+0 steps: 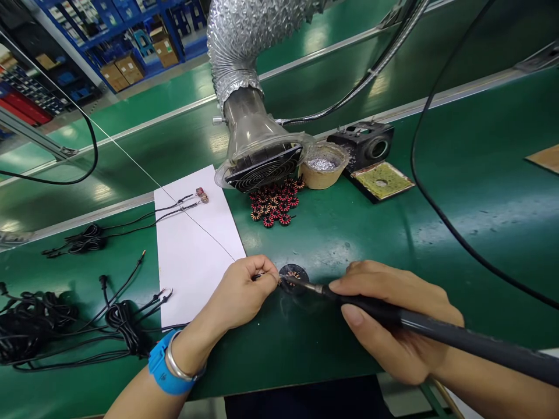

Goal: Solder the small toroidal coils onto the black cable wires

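My right hand (406, 291) is closed around the black handle of a soldering iron (476, 344), held like a pen. The iron's tip reaches left over a small ring coil (295, 276) with copper-coloured windings, which rests on a round black base. Fingers of my left hand (242, 291) are pinched just left of the coil. A thin solder wire (205, 228) runs down from the upper left into this pinch, along with what looks like a black cable end (258, 276). The exact contact at the tip is too small to make out. Faint smoke shows near the coil.
Several red and orange ring coils (275, 203) lie under a fume extractor hood (262, 139). Behind them stand a tub of solder bits (323, 174) and an iron stand with sponge (379, 177). White paper (192, 256) and black cable bundles (126, 326) occupy the left.
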The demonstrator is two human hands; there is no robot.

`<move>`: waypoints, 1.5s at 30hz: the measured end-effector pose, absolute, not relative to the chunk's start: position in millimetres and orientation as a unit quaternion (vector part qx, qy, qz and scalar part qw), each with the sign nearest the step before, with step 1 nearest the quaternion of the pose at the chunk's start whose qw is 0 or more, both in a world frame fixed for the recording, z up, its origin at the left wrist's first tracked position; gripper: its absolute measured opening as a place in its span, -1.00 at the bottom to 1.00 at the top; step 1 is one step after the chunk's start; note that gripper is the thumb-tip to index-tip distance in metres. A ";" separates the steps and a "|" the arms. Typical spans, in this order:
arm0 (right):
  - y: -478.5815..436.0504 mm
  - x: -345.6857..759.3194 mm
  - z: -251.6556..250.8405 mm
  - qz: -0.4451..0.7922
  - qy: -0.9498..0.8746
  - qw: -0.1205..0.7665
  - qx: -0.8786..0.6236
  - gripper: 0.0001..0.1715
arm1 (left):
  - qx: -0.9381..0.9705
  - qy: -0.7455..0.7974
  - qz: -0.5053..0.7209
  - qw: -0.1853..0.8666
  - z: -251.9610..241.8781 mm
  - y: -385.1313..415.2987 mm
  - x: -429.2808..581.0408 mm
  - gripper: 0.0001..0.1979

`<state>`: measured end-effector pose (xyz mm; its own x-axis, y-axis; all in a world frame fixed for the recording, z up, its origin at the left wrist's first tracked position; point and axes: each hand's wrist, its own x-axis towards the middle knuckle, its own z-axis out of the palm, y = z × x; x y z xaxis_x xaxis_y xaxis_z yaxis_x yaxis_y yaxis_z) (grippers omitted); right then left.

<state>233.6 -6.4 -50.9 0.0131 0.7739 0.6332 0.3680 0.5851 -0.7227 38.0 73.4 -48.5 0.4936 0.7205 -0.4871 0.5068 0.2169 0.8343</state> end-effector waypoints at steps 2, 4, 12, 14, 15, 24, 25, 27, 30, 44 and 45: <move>-7.3 234.2 -50.1 0.175 -0.686 0.572 -0.414 -0.69 | 0.622 0.494 0.087 0.601 -49.1 73.7 37.7 -0.85; -7.6 235.1 -49.9 0.172 -0.681 0.583 -0.408 -0.67 | 0.624 0.494 0.085 0.600 -49.6 73.9 37.5 -0.85; -6.0 236.1 -52.4 0.169 -0.667 0.603 -0.404 -0.68 | 0.625 0.490 0.088 0.601 -47.5 74.0 38.6 -0.85; -5.8 235.7 -52.5 0.168 -0.667 0.601 -0.407 -0.68 | 0.625 0.492 0.087 0.600 -46.6 73.6 38.9 -0.85; -5.8 235.6 -52.4 0.167 -0.666 0.602 -0.408 -0.68 | 0.625 0.492 0.088 0.600 -46.4 73.5 39.1 -0.85; -2.8 238.7 -58.6 0.150 -0.661 0.619 -0.397 -0.55 | 0.631 0.488 0.085 0.598 -47.6 74.1 38.2 -0.84; -1.9 237.6 -60.3 0.150 -0.655 0.624 -0.399 -0.54 | 0.632 0.486 0.081 0.598 -46.9 73.6 37.4 -0.84; 0.5 233.5 -63.3 0.150 -0.650 0.619 -0.414 -0.52 | 0.634 0.479 0.070 0.604 -44.4 71.9 35.5 -0.82; 5.5 224.9 -66.4 0.139 -0.693 0.557 -0.436 -0.60 | 0.635 0.458 0.052 0.620 -40.5 68.6 32.0 -0.77; 12.8 214.4 -71.1 0.042 -0.792 0.448 -0.412 -0.73 | 0.695 0.431 0.044 0.574 -34.5 61.3 28.3 -0.72; 12.2 214.4 -70.7 0.036 -0.787 0.450 -0.420 -0.71 | 0.698 0.435 0.046 0.567 -33.9 60.7 28.9 -0.72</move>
<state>214.4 12.2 -70.7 -0.2412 0.6940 0.6784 0.6294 0.6440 -0.4349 28.9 60.7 -33.9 0.6176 0.6593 -0.4288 0.5543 0.0219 0.8320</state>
